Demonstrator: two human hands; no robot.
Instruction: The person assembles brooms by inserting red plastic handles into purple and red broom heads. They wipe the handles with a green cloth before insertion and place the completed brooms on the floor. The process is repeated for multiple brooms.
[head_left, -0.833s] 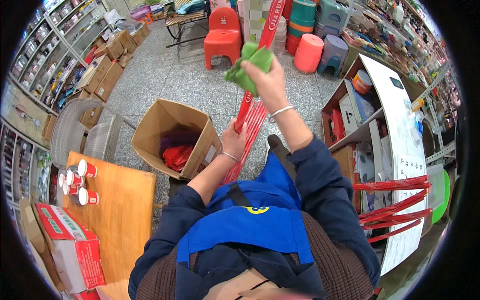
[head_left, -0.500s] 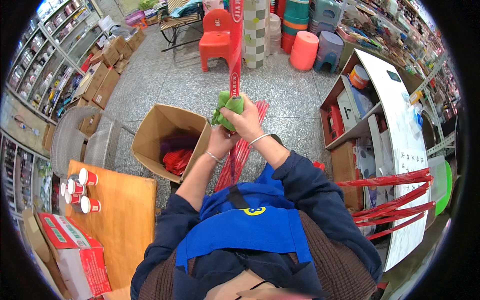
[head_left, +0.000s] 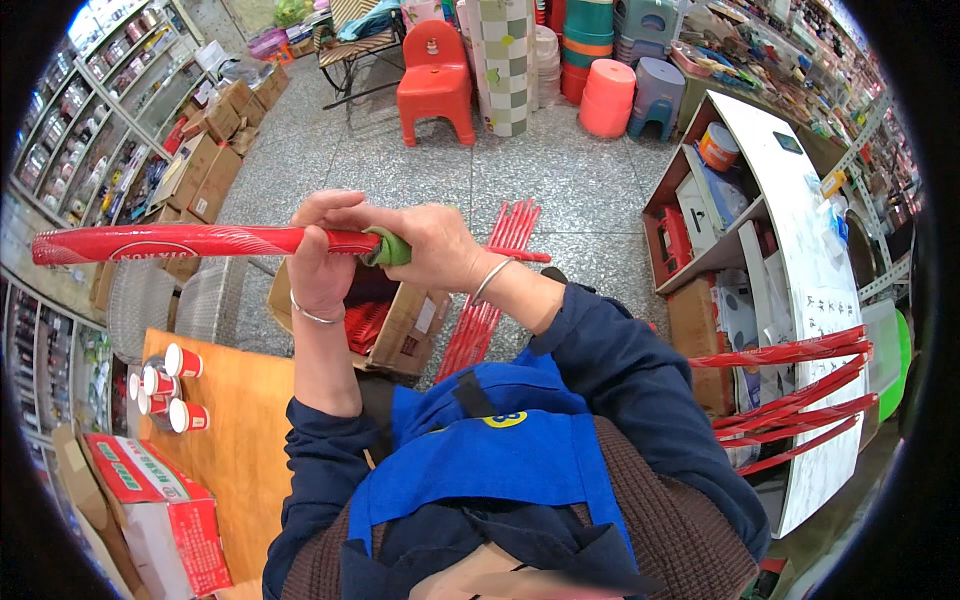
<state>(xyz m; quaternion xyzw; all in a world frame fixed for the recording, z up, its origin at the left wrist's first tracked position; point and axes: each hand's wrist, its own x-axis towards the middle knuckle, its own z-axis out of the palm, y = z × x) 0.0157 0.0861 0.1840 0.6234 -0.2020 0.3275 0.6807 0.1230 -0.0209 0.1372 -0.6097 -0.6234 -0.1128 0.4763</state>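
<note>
— Both fists are shut on that red bat [head_left: 190,243]: left hand [head_left: 322,262] round the shaft, right hand [head_left: 436,245] just beside it, pressing a green cloth [head_left: 388,250] on.

— Its far end sticks well out leftward; one swing could clip the shelves [head_left: 75,110].

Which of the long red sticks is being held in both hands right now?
The red stick held level across the left; the floor bundle and those on the right lie untouched.
</note>
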